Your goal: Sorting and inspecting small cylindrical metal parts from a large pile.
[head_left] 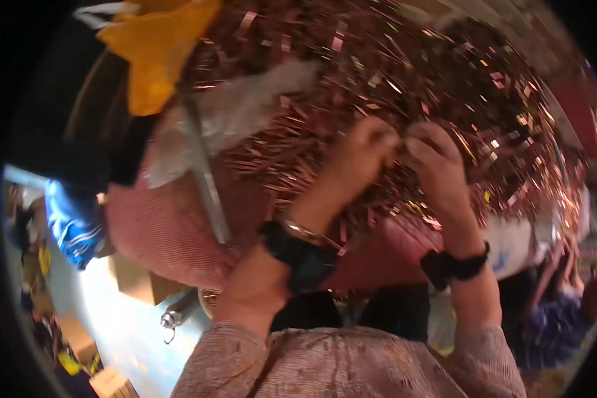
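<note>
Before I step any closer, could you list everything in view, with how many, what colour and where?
shiny metallic tinsel strips: too many to count, rose-gold, heaped centre to upper right
pink textured fabric: one visible expanse, pink, below the tinsel
crumpled plastic sheet: one, clear, left of the hands
slim rod-like piece: one, grey, on the pink fabric
orange-yellow sheet-like piece: one, orange-yellow, upper left
glossy blue bundle: one, blue, left edge
cardboard boxes: at least three, brown, lower left
another person: one, blue patterned clothing, lower right
black wristbands: two, black, one per forearm
left hand: one, bare, at the tinsel; grip blurred
right hand: one, bare, beside it, likewise blurred
</note>
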A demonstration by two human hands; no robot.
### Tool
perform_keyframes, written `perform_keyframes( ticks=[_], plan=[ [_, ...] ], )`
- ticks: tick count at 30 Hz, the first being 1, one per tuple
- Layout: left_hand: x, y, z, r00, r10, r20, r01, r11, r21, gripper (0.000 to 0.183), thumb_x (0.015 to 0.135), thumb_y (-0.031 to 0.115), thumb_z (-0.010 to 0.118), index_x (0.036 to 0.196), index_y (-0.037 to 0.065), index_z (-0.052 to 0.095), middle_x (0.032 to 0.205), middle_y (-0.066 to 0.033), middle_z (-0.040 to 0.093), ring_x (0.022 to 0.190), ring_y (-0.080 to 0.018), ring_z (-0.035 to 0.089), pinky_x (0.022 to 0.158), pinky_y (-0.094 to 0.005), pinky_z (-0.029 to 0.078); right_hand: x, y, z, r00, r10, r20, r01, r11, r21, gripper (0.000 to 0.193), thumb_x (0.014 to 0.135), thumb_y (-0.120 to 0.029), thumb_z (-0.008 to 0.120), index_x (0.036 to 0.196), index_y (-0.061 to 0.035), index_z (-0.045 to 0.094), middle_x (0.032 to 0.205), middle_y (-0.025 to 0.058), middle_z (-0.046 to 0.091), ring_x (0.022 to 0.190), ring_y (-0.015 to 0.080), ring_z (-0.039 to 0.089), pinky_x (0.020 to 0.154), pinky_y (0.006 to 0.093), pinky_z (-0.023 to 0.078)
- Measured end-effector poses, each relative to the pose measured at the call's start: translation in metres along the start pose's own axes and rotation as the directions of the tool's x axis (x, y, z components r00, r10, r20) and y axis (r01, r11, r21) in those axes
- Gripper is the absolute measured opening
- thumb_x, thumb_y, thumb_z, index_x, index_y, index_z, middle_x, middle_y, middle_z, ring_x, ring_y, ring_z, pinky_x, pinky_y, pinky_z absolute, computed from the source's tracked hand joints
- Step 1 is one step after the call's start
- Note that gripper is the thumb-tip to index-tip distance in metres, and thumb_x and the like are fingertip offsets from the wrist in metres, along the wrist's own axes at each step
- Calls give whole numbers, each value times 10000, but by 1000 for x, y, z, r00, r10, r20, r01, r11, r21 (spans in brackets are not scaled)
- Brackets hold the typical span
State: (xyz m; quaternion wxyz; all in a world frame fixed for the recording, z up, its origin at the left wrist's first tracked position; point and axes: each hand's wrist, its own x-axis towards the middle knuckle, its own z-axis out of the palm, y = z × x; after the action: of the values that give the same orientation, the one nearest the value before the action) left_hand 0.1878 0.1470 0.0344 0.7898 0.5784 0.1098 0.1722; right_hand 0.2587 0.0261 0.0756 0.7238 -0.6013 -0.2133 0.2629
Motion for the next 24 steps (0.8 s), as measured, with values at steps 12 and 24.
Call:
perform_keyframes(
  ticks=[12, 24],
  plan=[
    [-7, 17, 15, 980, -162, 115, 170, 984, -59, 144, 904, 158, 458, 996, 55, 499, 705, 7, 518, 521, -18, 377, 438, -149, 282, -8, -1, -33, 999, 4, 33, -11, 981, 195, 115, 854, -98, 556, 962, -59, 562, 866, 23, 606, 831, 127, 588, 707, 247, 458],
    [-5, 13, 18, 966, -188, 177, 188, 982, 15, 116, 851, 140, 556, 926, 61, 515, 695, 2, 544, 517, -4, 371, 430, -138, 270, -14, 0, -34, 996, -89, -20, 88, 996, -16, 107, 840, -71, 564, 939, -30, 558, 789, 23, 591, 715, 93, 562, 631, 216, 453]
  ],
)
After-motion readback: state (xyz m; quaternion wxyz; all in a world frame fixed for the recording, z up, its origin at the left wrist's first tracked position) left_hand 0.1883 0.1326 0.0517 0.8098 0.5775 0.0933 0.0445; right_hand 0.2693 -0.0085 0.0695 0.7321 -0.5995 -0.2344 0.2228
